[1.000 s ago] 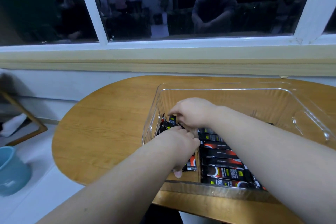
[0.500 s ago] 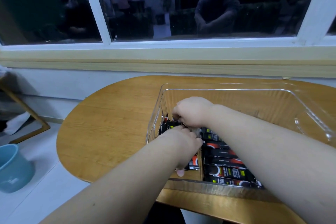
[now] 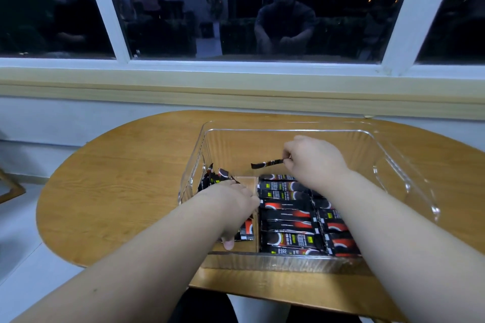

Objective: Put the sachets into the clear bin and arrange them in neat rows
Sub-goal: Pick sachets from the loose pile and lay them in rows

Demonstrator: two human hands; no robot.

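Clear bin standing on the wooden table, its front wall at the table's near edge. Laid sachets lie flat in side-by-side rows along the bin's near wall. The right hand pinches a single sachet by one end, held level above the rows. The left hand, by the bin's left wall, grips a bundle of sachets whose ends stick out on both sides of it.

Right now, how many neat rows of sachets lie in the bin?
2: one row down the middle of the clear bin, a second row right of it, partly hidden under the right forearm; more could be hidden there.
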